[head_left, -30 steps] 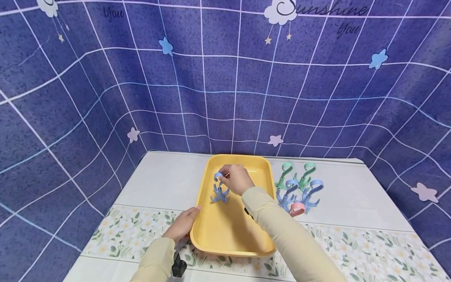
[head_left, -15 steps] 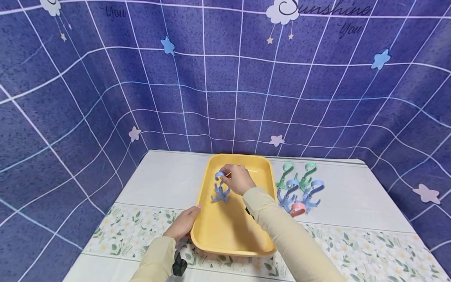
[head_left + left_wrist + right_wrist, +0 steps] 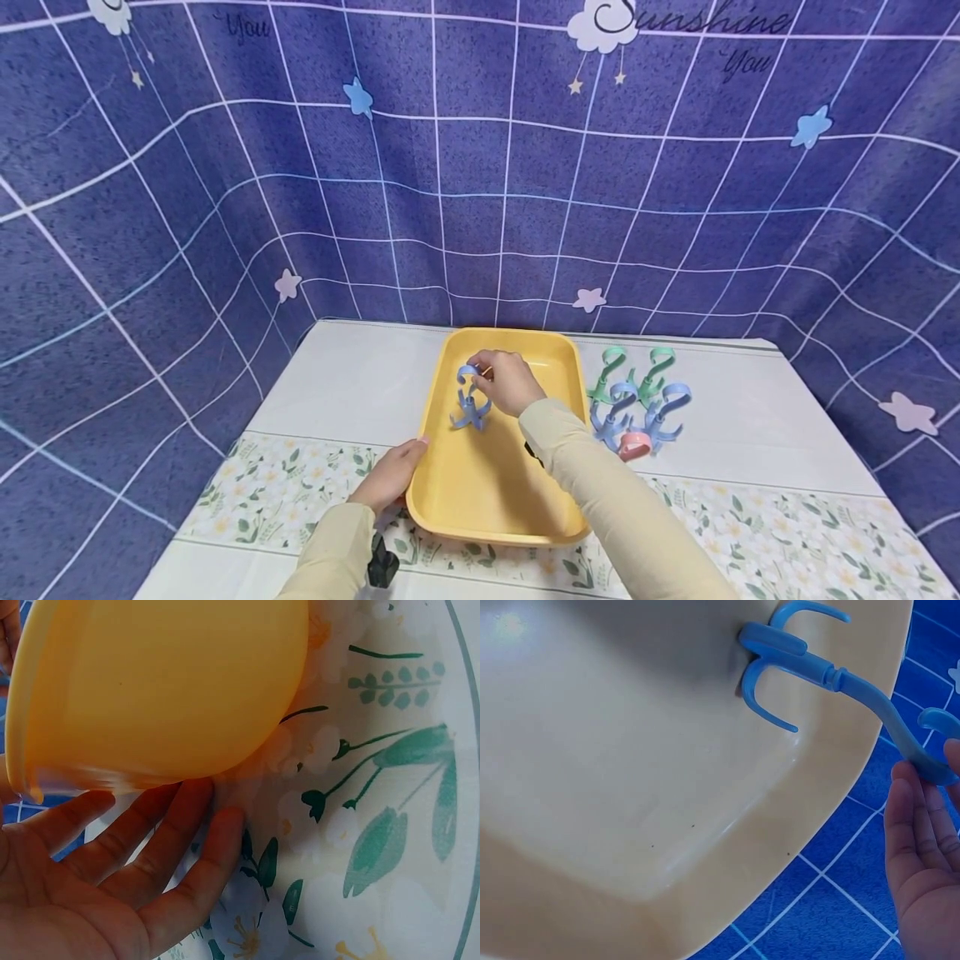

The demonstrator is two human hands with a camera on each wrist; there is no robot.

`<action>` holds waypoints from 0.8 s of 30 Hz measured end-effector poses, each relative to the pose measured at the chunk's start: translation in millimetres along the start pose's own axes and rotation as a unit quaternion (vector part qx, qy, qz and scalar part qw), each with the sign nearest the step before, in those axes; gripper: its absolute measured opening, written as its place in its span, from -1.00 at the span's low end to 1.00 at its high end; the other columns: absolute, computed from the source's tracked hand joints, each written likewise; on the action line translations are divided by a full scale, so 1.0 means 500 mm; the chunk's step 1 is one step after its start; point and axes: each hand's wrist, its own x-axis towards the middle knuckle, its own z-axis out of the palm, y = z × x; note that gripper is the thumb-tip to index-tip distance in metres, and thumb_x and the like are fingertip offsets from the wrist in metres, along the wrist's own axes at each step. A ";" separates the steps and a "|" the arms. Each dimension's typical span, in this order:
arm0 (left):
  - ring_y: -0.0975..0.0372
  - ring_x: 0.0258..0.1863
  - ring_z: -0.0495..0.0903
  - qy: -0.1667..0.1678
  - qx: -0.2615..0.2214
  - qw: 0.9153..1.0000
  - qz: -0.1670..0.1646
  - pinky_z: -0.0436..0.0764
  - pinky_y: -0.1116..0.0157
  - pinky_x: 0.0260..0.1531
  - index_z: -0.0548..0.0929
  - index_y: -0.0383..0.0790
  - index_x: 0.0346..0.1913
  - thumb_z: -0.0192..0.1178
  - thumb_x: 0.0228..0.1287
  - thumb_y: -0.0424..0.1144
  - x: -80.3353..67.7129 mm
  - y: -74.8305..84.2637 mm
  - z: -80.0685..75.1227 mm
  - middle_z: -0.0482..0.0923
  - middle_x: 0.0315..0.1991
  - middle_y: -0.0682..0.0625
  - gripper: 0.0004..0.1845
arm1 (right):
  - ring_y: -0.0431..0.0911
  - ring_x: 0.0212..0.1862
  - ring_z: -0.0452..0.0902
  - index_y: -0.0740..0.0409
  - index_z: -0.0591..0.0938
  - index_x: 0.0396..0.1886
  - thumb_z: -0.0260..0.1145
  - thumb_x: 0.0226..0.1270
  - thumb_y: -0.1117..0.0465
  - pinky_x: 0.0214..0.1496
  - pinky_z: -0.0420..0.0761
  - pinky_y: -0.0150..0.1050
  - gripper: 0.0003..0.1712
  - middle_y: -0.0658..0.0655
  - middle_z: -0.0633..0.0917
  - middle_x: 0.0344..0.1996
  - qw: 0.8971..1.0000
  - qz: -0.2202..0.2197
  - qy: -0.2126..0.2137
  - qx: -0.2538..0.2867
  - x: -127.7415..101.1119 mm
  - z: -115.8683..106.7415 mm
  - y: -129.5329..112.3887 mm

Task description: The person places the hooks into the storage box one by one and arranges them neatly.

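Note:
In the head view my right hand pinches the curled top of a blue multi-prong plastic hanging hook. It holds the hook upright over the left part of a yellow plastic tray, prongs low. The right wrist view shows the hook's stem between fingers and thumb, its prongs close over the tray floor. At the tray's left side, my left hand holds the rim, thumb at the top edge. Seen from the left wrist, the fingers lie against the outer wall.
Right of the tray stand more hooks of this kind: two green ones, blue ones and a pink one. The white table has a floral band. A blue gridded curtain hangs behind and at the sides.
Almost nothing differs. The whole head view has shifted slightly; both hands keep their hold on the hook and the tray.

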 end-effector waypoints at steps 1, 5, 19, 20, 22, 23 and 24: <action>0.15 -0.24 0.68 -0.001 0.001 1.000 0.001 0.67 0.13 -0.25 0.39 -0.40 0.44 -0.21 0.67 0.10 0.001 0.000 0.000 0.67 -0.07 -0.15 -0.34 | -0.08 -0.25 0.71 0.18 0.75 -0.02 0.42 0.35 0.36 -0.13 0.66 -0.21 -0.78 0.09 0.77 -0.27 1.000 0.000 -0.002 0.001 -0.001 -0.001 0.000; 0.13 -0.23 0.68 -0.003 -0.004 1.000 0.005 0.68 0.13 -0.25 0.40 -0.40 0.43 -0.20 0.67 0.09 0.002 -0.003 0.001 0.67 -0.07 -0.15 -0.35 | -0.03 -0.17 0.72 0.20 0.71 0.11 0.42 0.36 0.34 -0.07 0.66 -0.17 -0.67 0.12 0.76 -0.20 1.000 -0.001 -0.017 -0.002 -0.002 -0.004 -0.001; 0.11 -0.33 0.69 -0.002 -0.006 1.000 0.015 0.69 0.11 -0.34 0.43 -0.41 0.41 -0.19 0.68 0.06 -0.004 0.002 0.000 0.68 -0.19 -0.15 -0.39 | 0.09 -0.04 0.70 0.20 0.68 0.17 0.43 0.37 0.29 0.04 0.62 -0.06 -0.61 0.19 0.73 -0.08 0.999 -0.007 -0.035 -0.001 -0.009 -0.029 0.001; 0.10 -0.33 0.69 -0.002 -0.006 1.000 0.014 0.69 0.11 -0.35 0.43 -0.41 0.40 -0.19 0.68 0.06 -0.004 0.003 0.000 0.68 -0.19 -0.15 -0.39 | 0.09 -0.05 0.70 0.20 0.68 0.17 0.43 0.36 0.29 0.03 0.63 -0.07 -0.61 0.19 0.73 -0.09 0.999 -0.007 -0.034 -0.001 -0.010 -0.031 0.001; 0.11 -0.33 0.69 0.000 -0.005 1.000 0.013 0.69 0.11 -0.34 0.43 -0.41 0.40 -0.19 0.68 0.06 -0.004 0.004 0.000 0.68 -0.18 -0.15 -0.39 | 0.08 -0.04 0.70 0.20 0.68 0.17 0.43 0.37 0.29 0.03 0.63 -0.08 -0.61 0.20 0.73 -0.07 1.000 -0.005 -0.030 0.002 -0.010 -0.035 0.001; 0.11 -0.32 0.69 0.001 -0.004 1.000 0.012 0.69 0.11 -0.34 0.43 -0.41 0.40 -0.19 0.68 0.06 -0.004 0.004 0.000 0.68 -0.18 -0.15 -0.39 | 0.08 -0.04 0.70 0.20 0.68 0.17 0.43 0.36 0.29 0.03 0.63 -0.08 -0.61 0.20 0.73 -0.06 1.000 -0.006 -0.027 0.005 -0.011 -0.037 0.001; 0.11 -0.32 0.69 0.001 -0.004 1.000 0.011 0.68 0.12 -0.33 0.43 -0.41 0.41 -0.19 0.68 0.06 -0.004 0.005 0.000 0.68 -0.17 -0.15 -0.39 | 0.08 -0.05 0.70 0.21 0.68 0.17 0.43 0.36 0.30 0.03 0.63 -0.08 -0.61 0.21 0.73 -0.05 1.000 -0.006 -0.023 0.007 -0.011 -0.040 0.001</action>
